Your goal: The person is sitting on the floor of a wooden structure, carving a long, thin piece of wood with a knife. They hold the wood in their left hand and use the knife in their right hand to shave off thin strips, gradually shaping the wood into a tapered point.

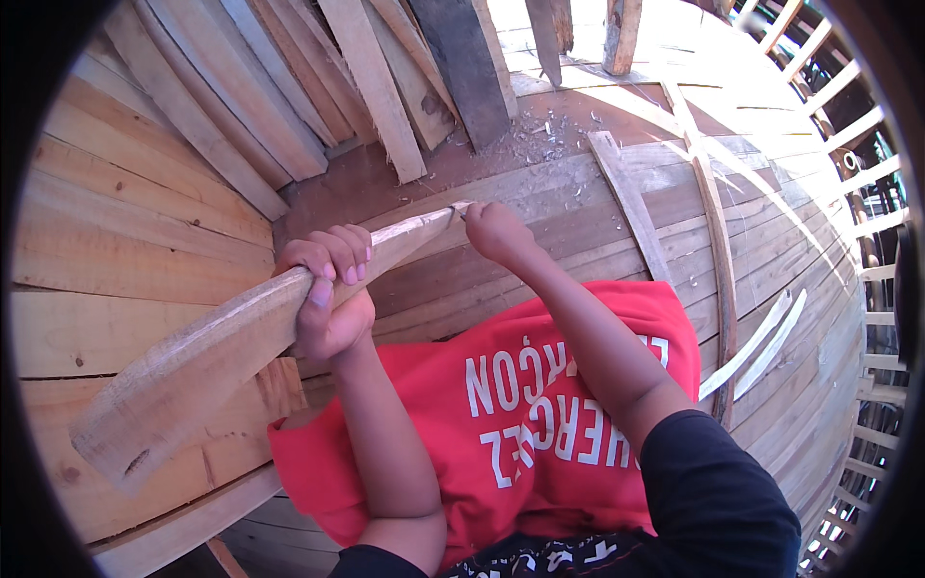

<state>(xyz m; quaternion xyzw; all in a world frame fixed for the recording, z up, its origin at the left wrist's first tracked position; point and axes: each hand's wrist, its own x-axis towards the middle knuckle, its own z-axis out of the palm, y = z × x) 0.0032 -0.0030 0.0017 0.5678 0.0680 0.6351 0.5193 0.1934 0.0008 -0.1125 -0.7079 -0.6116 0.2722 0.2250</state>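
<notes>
A long, slightly curved wooden plank (pixel 193 361) runs slantwise from the lower left toward the middle, its wide end nearest the left edge. My left hand (pixel 332 284) is wrapped around it, fingers over the upper edge and thumb against its face. At the far, narrow end my right hand (pixel 498 234) is closed in a pinch, right by the tip. A small dark thing shows between those fingers and the wood, too small to name. Below both arms a red cloth with white lettering (pixel 540 414) lies across my lap.
Several boards (pixel 376 87) lean upright at the back left, beside a plank wall (pixel 125 202). Wood shavings (pixel 544 140) litter the boarded floor (pixel 540 193). To the right lie a long thin strip (pixel 710 212), a shorter slat (pixel 631 207) and two pale curved strips (pixel 761 347). A slatted railing (pixel 872 173) borders the right.
</notes>
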